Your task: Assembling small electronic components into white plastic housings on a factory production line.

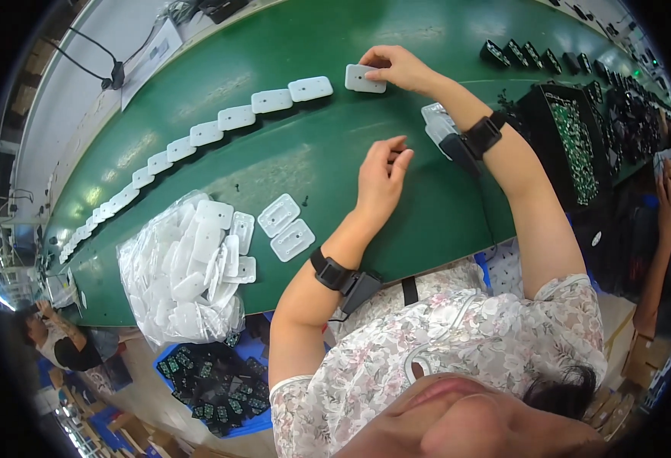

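Note:
My right hand [406,70] is closed on a white plastic cover [360,79], a rounded rectangle, its thumb on top and fingers at the far edge. It is at the right end of a row of similar covers [272,101], which curves away to the far left. Over the middle of the table, my left hand [380,179] has loosely curled fingers, a gap beside the thumb and nothing visible in it. Two covers [293,240] lie side by side to its left. More white parts [439,126] lie below my right forearm, partly hidden by it.
A clear bag [179,271] heaped with white covers rests at the table's near left edge. At the right, a black box [561,145] holds green circuit boards, with rows of black parts [532,55] behind it. A blue bin [244,420] of dark parts sits below the table.

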A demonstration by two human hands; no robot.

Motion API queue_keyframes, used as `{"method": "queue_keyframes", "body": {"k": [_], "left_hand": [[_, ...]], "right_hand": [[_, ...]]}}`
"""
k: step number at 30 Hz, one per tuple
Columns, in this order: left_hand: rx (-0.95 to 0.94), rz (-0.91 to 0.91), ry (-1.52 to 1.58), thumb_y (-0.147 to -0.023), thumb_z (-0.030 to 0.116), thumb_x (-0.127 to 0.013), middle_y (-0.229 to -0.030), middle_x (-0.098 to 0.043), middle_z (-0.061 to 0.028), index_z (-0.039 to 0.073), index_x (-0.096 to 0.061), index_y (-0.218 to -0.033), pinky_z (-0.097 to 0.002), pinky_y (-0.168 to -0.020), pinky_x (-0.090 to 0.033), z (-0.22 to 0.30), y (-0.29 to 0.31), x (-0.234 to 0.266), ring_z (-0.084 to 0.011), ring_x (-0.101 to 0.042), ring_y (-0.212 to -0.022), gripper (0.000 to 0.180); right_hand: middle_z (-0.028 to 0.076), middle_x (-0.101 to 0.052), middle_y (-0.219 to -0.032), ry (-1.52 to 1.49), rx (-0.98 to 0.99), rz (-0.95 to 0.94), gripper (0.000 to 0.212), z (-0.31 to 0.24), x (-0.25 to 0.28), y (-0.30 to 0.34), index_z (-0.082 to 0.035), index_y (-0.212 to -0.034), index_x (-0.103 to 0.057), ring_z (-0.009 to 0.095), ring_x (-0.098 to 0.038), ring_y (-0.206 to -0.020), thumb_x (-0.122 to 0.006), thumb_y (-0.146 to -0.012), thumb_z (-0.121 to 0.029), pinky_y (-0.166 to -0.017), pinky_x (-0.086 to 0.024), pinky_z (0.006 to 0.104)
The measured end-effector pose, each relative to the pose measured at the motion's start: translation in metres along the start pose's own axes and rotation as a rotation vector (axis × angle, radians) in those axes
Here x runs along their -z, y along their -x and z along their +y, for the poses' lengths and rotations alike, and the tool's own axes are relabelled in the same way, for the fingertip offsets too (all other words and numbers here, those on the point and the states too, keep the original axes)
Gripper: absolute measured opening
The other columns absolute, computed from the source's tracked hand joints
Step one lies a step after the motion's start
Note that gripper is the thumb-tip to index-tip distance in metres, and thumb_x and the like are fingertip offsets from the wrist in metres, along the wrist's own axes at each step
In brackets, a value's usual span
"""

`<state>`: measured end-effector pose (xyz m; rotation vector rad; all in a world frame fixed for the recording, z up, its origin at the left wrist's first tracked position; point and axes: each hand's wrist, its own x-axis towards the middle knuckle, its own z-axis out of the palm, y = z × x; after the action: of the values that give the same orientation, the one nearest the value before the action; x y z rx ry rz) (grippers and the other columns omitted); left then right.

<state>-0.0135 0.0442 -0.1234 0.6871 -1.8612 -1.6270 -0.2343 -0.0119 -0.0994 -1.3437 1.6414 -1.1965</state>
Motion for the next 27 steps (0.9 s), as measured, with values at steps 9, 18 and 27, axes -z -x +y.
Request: {"method": "queue_keyframes", "body": {"k": [9, 18, 27], "left_hand": [[-0.025, -0.020, -0.041, -0.090, 0.012, -0.063, -0.096, -0.060, -0.0111, -0.001, -0.061, -0.107, -0.0273, -0.066, -0.051, 0.021, 0.001, -0.009, -0.0188, -0.063, -0.078, 0.021], [-0.043, -0.073, -0.046, -0.092, 0.012, -0.060, -0.100, -0.058, -0.0092, -0.001, -0.060, -0.110, -0.0259, -0.064, -0.051, 0.015, 0.003, -0.002, -0.0156, -0.062, -0.080, 0.022], [-0.166, -0.055, -0.383, -0.088, 0.014, -0.066, -0.102, -0.054, -0.0097, 0.002, -0.059, -0.111, -0.0274, -0.062, -0.050, 0.010, 0.003, 0.004, -0.0186, -0.059, -0.079, 0.027]], "right_hand": [[0.007, -0.068, -0.099, 0.054, -0.054, -0.152, 0.029, -0.012, 0.007, -0.023, -0.003, -0.108, -0.068, 0.014, -0.061, -0.091, -0.070, -0.082, -0.016, -0.084, -0.049, 0.0282], [0.010, -0.059, -0.117, 0.838, 0.129, 0.288, 0.038, -0.011, 0.066, 0.016, -0.015, -0.119, -0.062, 0.026, -0.054, -0.111, -0.069, -0.083, -0.027, -0.092, -0.046, 0.0388], [0.016, -0.061, -0.116, 1.251, -0.408, 0.308, 0.057, 0.049, 0.186, 0.060, -0.015, -0.128, -0.048, 0.038, -0.059, -0.106, -0.071, -0.076, -0.017, -0.088, -0.050, 0.0454]]}}
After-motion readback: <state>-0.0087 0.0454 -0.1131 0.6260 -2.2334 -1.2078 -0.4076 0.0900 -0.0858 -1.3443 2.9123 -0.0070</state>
